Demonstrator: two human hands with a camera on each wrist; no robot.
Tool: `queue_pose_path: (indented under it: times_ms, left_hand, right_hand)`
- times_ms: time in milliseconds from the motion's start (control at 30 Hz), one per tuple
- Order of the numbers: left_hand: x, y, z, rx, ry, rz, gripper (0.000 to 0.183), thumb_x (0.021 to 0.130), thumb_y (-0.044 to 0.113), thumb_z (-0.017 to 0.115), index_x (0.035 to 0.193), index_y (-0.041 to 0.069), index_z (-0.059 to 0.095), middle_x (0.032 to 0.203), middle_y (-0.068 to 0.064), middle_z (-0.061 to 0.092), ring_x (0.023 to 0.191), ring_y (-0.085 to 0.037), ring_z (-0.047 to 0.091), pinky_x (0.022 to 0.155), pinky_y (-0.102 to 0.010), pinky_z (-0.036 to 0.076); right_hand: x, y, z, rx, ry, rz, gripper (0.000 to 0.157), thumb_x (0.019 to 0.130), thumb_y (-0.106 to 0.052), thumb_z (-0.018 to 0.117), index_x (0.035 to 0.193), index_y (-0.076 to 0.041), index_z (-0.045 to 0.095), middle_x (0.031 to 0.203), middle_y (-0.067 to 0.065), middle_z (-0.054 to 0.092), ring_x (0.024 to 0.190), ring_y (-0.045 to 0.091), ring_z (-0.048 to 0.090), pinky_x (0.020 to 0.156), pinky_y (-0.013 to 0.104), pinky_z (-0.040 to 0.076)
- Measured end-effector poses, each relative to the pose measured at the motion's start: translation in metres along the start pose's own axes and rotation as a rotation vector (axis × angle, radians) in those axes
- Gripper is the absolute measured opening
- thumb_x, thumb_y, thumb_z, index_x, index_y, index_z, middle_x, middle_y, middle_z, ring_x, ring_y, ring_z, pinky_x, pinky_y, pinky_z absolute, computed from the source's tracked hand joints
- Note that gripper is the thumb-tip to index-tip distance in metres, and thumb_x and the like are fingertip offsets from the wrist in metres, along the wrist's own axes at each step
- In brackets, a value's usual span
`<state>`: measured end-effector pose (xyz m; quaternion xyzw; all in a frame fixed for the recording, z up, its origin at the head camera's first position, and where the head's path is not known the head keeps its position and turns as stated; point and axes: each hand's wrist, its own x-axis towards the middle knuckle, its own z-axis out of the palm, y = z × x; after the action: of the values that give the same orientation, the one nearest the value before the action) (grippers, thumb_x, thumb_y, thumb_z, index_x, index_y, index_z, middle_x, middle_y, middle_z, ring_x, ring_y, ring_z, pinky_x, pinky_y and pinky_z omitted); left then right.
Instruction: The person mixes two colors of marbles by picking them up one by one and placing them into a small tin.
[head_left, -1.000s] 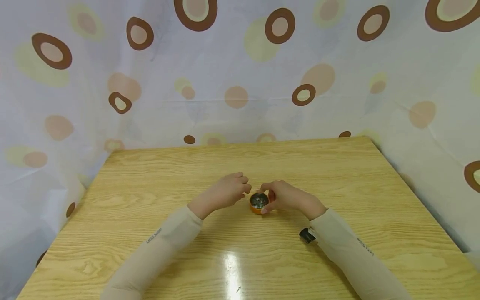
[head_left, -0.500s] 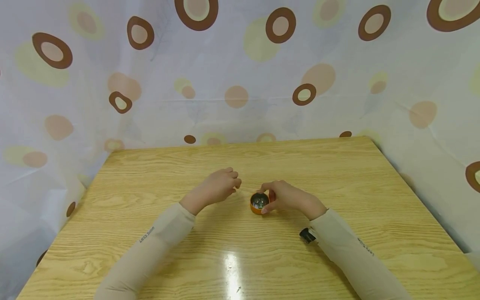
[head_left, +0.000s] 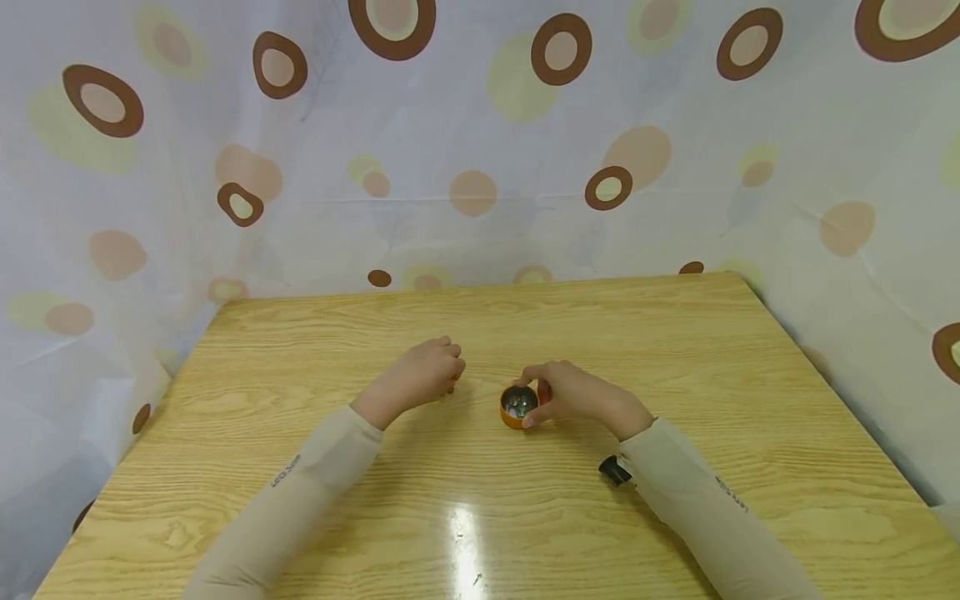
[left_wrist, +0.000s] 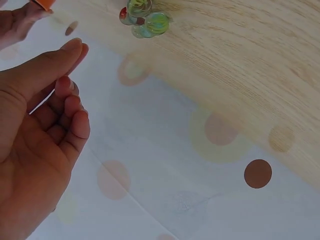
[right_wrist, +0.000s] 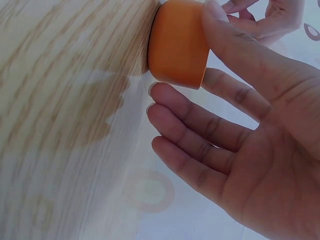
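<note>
My right hand (head_left: 576, 392) holds a small round orange cup (head_left: 514, 423) by its rim on the table, thumb on the near side and index finger on the far side. The cup's inside looks dark with bright glints. In the right wrist view the other fingers (right_wrist: 200, 170) spread beside the orange wall. To the left of the cup my left hand (head_left: 416, 373) hovers above the table, fingers loosely bent, thumb close to the index finger, nothing visible between them. Several glass marbles (left_wrist: 157, 23), clear with green and red swirls, lie on the wood near it, mostly hidden in the head view.
The light wooden table (head_left: 300, 333) is backed by a white curtain (head_left: 420, 142) with brown and beige rings. A small black object (head_left: 615, 471) shows at the right sleeve (head_left: 667, 458). A bright reflection lies on the table's near part.
My left hand has moved left, away from the cup, and a bit of yellow-green now shows beneath it. The right hand and cup have stayed in place.
</note>
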<state>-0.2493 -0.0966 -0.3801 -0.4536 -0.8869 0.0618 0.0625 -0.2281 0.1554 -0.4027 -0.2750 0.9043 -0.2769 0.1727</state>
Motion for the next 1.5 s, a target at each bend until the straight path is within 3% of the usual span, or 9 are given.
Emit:
queue_pose_path:
  times_ms: [567, 833, 1267, 1400, 1500]
  left_hand:
    - [-0.01, -0.002, 0.009, -0.108, -0.103, -0.104, 0.019, 0.084, 0.006, 0.074, 0.067, 0.01, 0.065, 0.07, 0.001, 0.053, 0.068, -0.015, 0.043, 0.063, -0.025, 0.042]
    - [-0.012, -0.003, 0.012, -0.087, -0.124, -0.109, 0.015, 0.082, 0.007, 0.076, 0.07, 0.009, 0.067, 0.071, 0.0, 0.055, 0.069, -0.016, 0.046, 0.066, -0.026, 0.045]
    - [-0.011, -0.003, 0.023, -0.113, -0.154, -0.145, 0.029, 0.083, 0.006, 0.074, 0.061, 0.012, 0.058, 0.072, 0.0, 0.056, 0.07, -0.015, 0.047, 0.064, -0.026, 0.043]
    - [-0.012, -0.003, 0.023, -0.129, -0.15, -0.143, 0.036, 0.081, 0.002, 0.075, 0.056, 0.013, 0.051, 0.07, 0.001, 0.056, 0.066, -0.014, 0.045, 0.083, -0.03, 0.049]
    - [-0.012, -0.003, 0.023, -0.146, -0.157, -0.15, 0.041, 0.081, 0.0, 0.074, 0.054, 0.014, 0.046, 0.066, 0.002, 0.053, 0.064, -0.013, 0.045, 0.101, -0.036, 0.043]
  right_hand:
    - [-0.002, 0.002, 0.0, 0.015, 0.004, -0.01, 0.051, 0.079, -0.024, 0.079, 0.121, -0.002, 0.06, 0.077, 0.002, 0.058, 0.069, 0.014, 0.051, 0.067, 0.029, 0.045]
    - [-0.002, 0.002, -0.001, 0.012, 0.001, 0.002, 0.051, 0.079, -0.025, 0.079, 0.121, -0.002, 0.06, 0.077, 0.002, 0.058, 0.068, 0.013, 0.051, 0.067, 0.029, 0.045]
    - [-0.001, 0.003, 0.0, 0.01, 0.006, -0.027, 0.051, 0.078, -0.024, 0.08, 0.119, -0.001, 0.061, 0.075, 0.002, 0.059, 0.067, 0.014, 0.051, 0.066, 0.028, 0.045]
    - [-0.001, 0.002, 0.0, 0.007, 0.005, -0.02, 0.051, 0.078, -0.024, 0.08, 0.12, -0.001, 0.061, 0.075, 0.002, 0.059, 0.067, 0.013, 0.052, 0.065, 0.027, 0.045]
    - [-0.001, 0.002, -0.001, 0.007, 0.004, -0.017, 0.051, 0.078, -0.024, 0.081, 0.12, -0.001, 0.061, 0.075, 0.001, 0.06, 0.067, 0.012, 0.053, 0.065, 0.027, 0.046]
